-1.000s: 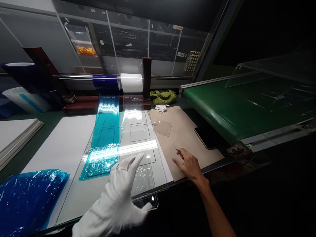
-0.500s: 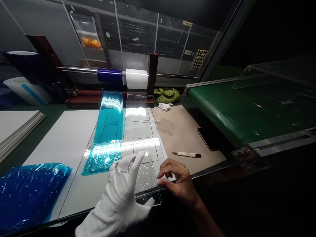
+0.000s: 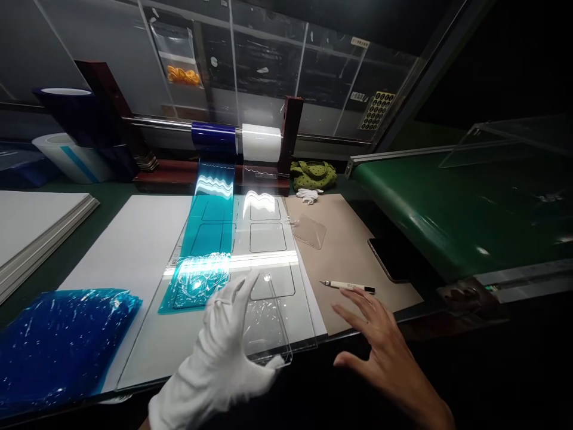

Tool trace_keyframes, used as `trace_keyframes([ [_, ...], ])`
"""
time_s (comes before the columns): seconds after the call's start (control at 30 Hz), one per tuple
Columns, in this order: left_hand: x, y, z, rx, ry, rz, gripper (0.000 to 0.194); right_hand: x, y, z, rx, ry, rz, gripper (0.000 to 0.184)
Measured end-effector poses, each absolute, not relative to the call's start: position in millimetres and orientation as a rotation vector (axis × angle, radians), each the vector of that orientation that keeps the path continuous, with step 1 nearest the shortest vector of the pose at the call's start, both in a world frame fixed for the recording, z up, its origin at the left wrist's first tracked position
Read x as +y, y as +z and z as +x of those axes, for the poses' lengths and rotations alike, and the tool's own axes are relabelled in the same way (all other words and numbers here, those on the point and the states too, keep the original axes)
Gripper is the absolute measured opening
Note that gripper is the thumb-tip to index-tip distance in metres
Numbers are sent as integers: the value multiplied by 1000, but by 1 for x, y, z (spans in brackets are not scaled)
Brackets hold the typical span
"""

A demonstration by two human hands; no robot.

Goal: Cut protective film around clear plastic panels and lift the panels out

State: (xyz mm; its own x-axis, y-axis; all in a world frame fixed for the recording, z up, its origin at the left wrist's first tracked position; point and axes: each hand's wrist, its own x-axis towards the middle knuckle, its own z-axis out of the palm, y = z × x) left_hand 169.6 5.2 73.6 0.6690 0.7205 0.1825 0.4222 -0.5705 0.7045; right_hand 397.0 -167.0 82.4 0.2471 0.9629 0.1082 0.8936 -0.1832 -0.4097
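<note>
My left hand [image 3: 228, 346], in a white glove, grips a clear plastic panel [image 3: 268, 325] by its edges. The panel is thin and see-through, and tilts over the table's front edge. Off to the right, my bare right hand [image 3: 380, 340] is empty, with its fingers spread and the thumb apart. It is nearest to a cream pen-shaped tool [image 3: 340, 285] with a pointed dark tip. Behind the panel lies a sheet with rounded rectangles [image 3: 267, 237] drawn on it. A strip of teal film [image 3: 215, 206] runs down beside these outlines from a blue roll [image 3: 213, 138].
A white roll [image 3: 261, 142] shares the metal rod. Crumpled blue film [image 3: 67, 340] lies front left, beside a stack of white boards [image 3: 40, 227]. On the right are a phone [image 3: 387, 260] and a green conveyor belt [image 3: 430, 209]. A green dotted pouch [image 3: 313, 175] sits behind.
My right hand has moved right, away from the panel, and its fingers have spread. My left hand keeps hold of the panel. The view has shifted slightly.
</note>
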Motion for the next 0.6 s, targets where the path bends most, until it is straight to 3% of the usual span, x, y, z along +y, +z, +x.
trace_keyframes([
  [0.07,10,68,163,633,396,1691,95,-156,84,385,-1807,62,-2130,81],
  [0.2,9,58,161,260,198,741,111,-118,99,356,-2080,-16,-1877,95],
  [0.47,5,53,188,236,269,570,107,-63,108,328,-2328,179,-1665,125],
  [0.6,16,50,199,125,300,424,100,-55,105,330,-2328,136,-1695,117],
])
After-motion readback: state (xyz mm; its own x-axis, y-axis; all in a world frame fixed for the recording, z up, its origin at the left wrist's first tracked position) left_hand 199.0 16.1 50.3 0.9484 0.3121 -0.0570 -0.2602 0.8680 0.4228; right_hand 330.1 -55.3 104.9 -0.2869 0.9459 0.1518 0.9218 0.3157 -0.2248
